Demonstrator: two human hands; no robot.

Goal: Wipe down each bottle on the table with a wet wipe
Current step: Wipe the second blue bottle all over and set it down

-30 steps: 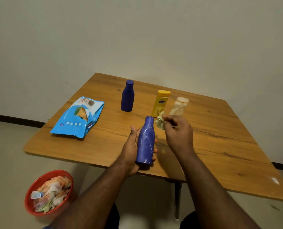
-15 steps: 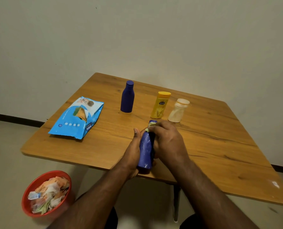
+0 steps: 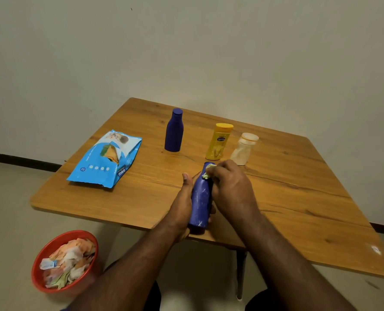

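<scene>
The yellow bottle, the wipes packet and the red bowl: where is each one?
yellow bottle (image 3: 218, 143): head view, on its label.
wipes packet (image 3: 101, 163): head view, middle of its blue front.
red bowl (image 3: 52, 241): head view, on its left rim.

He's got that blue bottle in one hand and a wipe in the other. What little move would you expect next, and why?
Probably a stroke down the bottle's body. The right hand presses the wet wipe against the neck of the blue bottle, which the left hand holds tilted over the table's near edge. White streaks show lower on the body, so dragging the wipe toward the base seems the natural next move.
</scene>
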